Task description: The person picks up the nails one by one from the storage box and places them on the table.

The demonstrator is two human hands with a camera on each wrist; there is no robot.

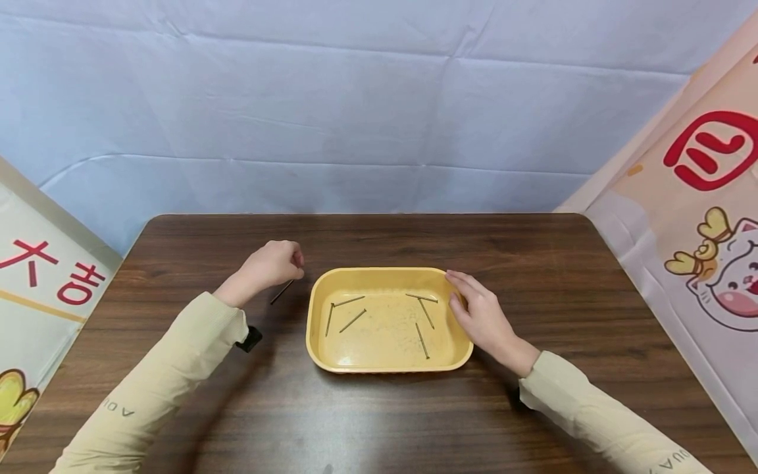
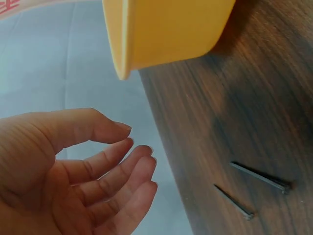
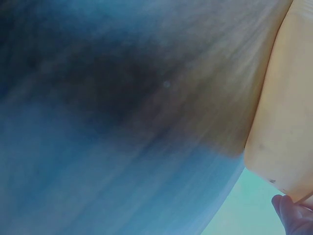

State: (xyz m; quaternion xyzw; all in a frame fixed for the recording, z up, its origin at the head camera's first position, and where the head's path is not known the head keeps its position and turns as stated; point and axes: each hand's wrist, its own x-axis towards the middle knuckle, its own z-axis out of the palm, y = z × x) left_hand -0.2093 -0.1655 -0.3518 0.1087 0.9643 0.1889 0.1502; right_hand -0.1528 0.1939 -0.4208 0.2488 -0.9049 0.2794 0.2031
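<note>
A yellow plastic tray [image 1: 391, 365] stands on the table with several nails lying in it, among them a nail [image 1: 353, 320] in its left half and a nail [image 1: 422, 340] in its right. My left hand [image 1: 274, 263] hovers left of the tray, fingers loosely bent. Between its thumb and fingertips [image 2: 128, 143] there is nothing. Two dark nails [image 2: 261, 177] lie on the tabletop beside it in the left wrist view; one nail [image 1: 281, 291] shows below the hand from the head. My right hand [image 1: 482, 316] rests at the tray's right rim, fingers nearly straight, thumb over the inner side.
The dark wood-grain table [image 1: 385, 428] extends around the tray. Behind it hangs a pale blue cloth [image 1: 355, 118], with printed panels to either side. The right wrist view is mostly a blurred tabletop, with the tray's outer wall [image 3: 283, 107] at its right.
</note>
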